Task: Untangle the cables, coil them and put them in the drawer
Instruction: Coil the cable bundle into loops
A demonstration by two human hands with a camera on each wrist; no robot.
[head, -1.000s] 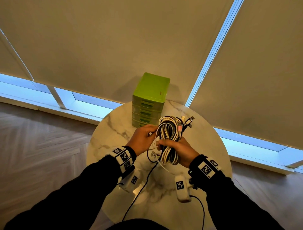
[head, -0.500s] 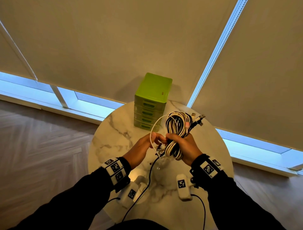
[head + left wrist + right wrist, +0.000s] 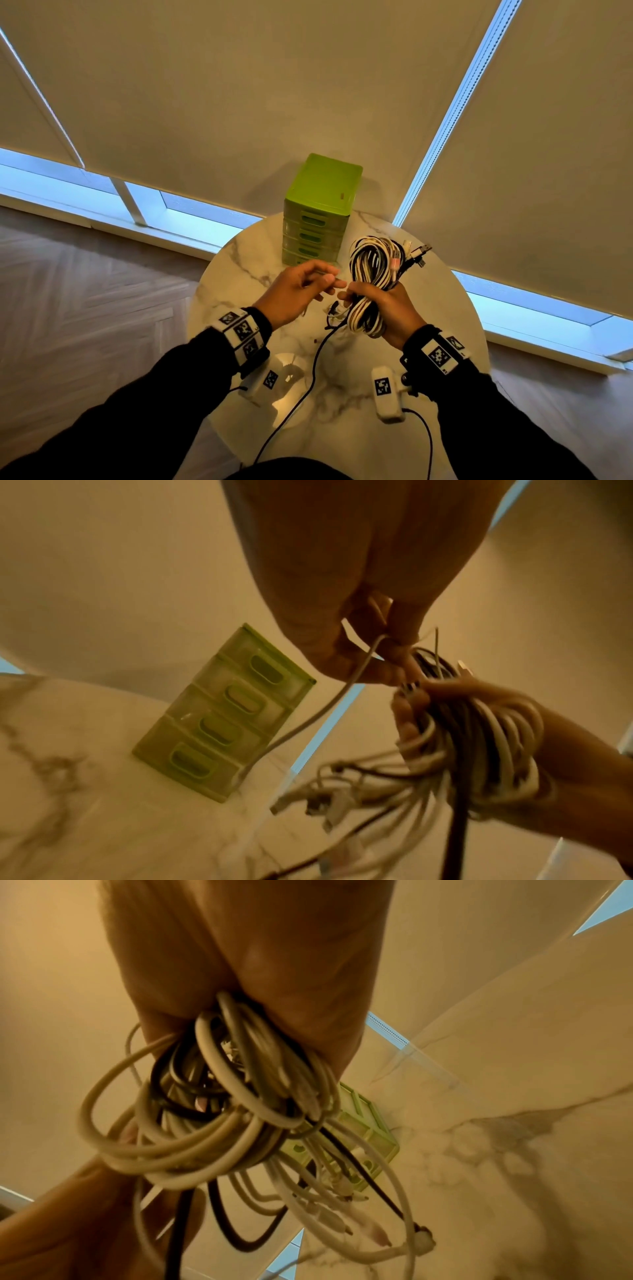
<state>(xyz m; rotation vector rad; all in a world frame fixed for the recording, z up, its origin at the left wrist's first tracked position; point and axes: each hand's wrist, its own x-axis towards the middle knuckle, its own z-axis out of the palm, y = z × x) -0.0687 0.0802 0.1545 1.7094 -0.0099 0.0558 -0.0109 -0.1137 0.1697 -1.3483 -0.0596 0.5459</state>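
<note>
From the head camera, the right hand [image 3: 383,308] grips a bundle of cables [image 3: 371,274] above the table [image 3: 239,267], near the green drawers [image 3: 318,219]. Left wrist view: the left hand [image 3: 349,593] pinches one white cable [image 3: 329,704] (thin, trailing downward). Right wrist view: fingers [image 3: 301,1010] wrap the bundle.

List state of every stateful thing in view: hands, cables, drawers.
left hand: pinches a thin white cable, drawn out of the bundle
right hand: grips the cable bundle
cable bundle: white and black loops, tangled, held above the table
green drawer unit: upright at the table's far edge, all four drawers closed
</note>
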